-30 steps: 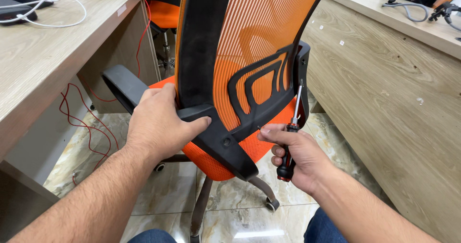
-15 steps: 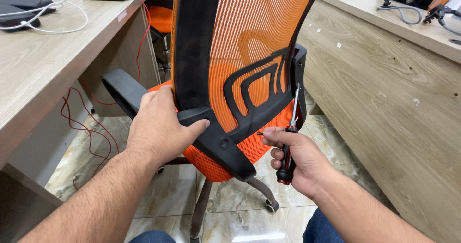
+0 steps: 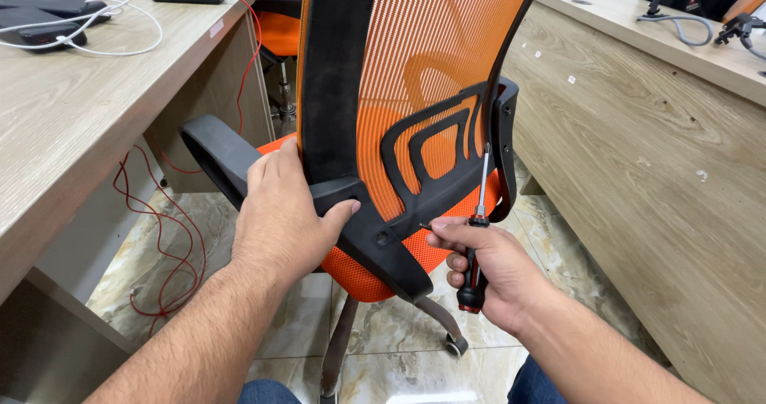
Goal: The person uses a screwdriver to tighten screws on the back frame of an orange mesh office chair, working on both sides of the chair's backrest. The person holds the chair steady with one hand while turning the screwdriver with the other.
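Orange mesh office chair (image 3: 431, 77) stands on the marble floor (image 3: 167, 268) between two wooden worktops, its back turned to the person. The left hand (image 3: 279, 212) wraps around the black frame (image 3: 339, 93) where the backrest meets the seat, thumb pressed against the lower bracket (image 3: 375, 236), steadying it. The right hand (image 3: 487, 272) is closed around a screwdriver (image 3: 477, 236) with a black and red handle, its shaft pointing up alongside the backrest; the forefinger and thumb also pinch what looks like a small dark screw (image 3: 425, 227) just beside a hole in the bracket. The step in hand appears to be fitting a fastener that joins the backrest to the seat. Judging from this, the next move calls for lining the screw squarely with the hole while the left hand keeps the frame from shifting, then turning the screwdriver tip down onto it. Red cables (image 3: 152, 212) hang under the left worktop (image 3: 80, 116).
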